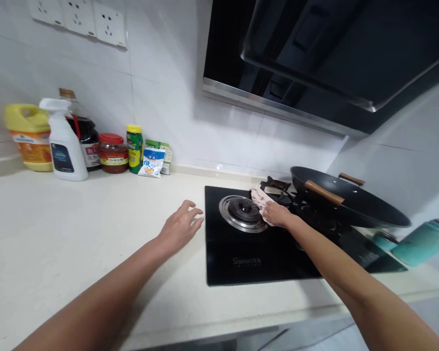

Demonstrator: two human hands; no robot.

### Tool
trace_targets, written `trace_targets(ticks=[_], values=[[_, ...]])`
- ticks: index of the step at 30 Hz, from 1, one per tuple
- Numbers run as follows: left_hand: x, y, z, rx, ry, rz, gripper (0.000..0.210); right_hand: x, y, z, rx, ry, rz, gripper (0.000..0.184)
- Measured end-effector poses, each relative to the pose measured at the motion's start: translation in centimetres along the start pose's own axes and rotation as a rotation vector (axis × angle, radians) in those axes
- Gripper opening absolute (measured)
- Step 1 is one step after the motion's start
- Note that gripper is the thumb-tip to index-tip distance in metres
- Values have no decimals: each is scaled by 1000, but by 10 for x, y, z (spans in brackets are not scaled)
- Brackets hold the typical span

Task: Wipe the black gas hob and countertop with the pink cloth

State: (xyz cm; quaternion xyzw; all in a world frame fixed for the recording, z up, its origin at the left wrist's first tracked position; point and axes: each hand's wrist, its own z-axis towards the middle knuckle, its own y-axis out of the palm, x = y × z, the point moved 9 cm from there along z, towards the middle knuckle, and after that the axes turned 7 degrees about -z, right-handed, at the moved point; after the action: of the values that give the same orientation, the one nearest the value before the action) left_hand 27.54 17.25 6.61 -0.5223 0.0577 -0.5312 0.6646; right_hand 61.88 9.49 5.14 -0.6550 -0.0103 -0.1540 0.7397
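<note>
My right hand [275, 214] is closed on a pale pinkish cloth [259, 197], pressed to the black glass gas stove [234, 258] at the right edge of its left burner [244, 208]. That burner has a round metal ring and no pan support on it. A black pan support [276, 185] sits just behind the cloth. My left hand [181, 226] hovers over or rests on the white counter [161, 282], left of the stove, fingers apart and holding nothing; whether it touches the counter I cannot tell.
A black wok [346, 200] with wooden handles sits on the stove's right side. Teal containers [424, 242] stand at far right. Along the back wall are a spray bottle [66, 146], a yellow jug [31, 139], a red-lidded jar [113, 155] and a green bottle [134, 151]. A range hood [285, 102] overhangs.
</note>
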Motion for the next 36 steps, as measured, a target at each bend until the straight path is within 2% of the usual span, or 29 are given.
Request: trace_targets(ticks=[3,5,9,12,14,16,18,20,26,30,32,36], values=[[2,4,-1,-18,3,-24,34,-16,-2,-27,-71,-14,-91,18],[4,5,-2,-27,10,-49,34,-29,-8,-45,-79,10,-142,29],[11,4,-5,-25,43,-87,33,-64,-25,-77,-51,17,-231,50],[13,4,-5,-19,60,-105,33,-96,-34,-93,2,-57,-184,48],[11,4,-5,-14,55,-117,32,-107,-37,-97,68,-43,-40,42],[8,3,-5,-9,44,-124,32,-106,-38,-95,145,45,192,41],[7,1,-4,-4,40,-122,32,-104,-33,-89,186,135,433,46],[8,0,-4,-5,41,-110,32,-112,-30,-80,190,156,544,50],[4,0,-1,-5,32,-102,32,-156,-42,-60,142,128,275,56],[-3,-1,3,8,14,-116,32,-183,-42,-63,19,100,268,63],[-6,-4,4,21,6,-114,32,-204,-49,-72,24,15,289,56],[-12,-6,5,25,-5,-111,32,-252,-72,-104,129,-170,335,38]])
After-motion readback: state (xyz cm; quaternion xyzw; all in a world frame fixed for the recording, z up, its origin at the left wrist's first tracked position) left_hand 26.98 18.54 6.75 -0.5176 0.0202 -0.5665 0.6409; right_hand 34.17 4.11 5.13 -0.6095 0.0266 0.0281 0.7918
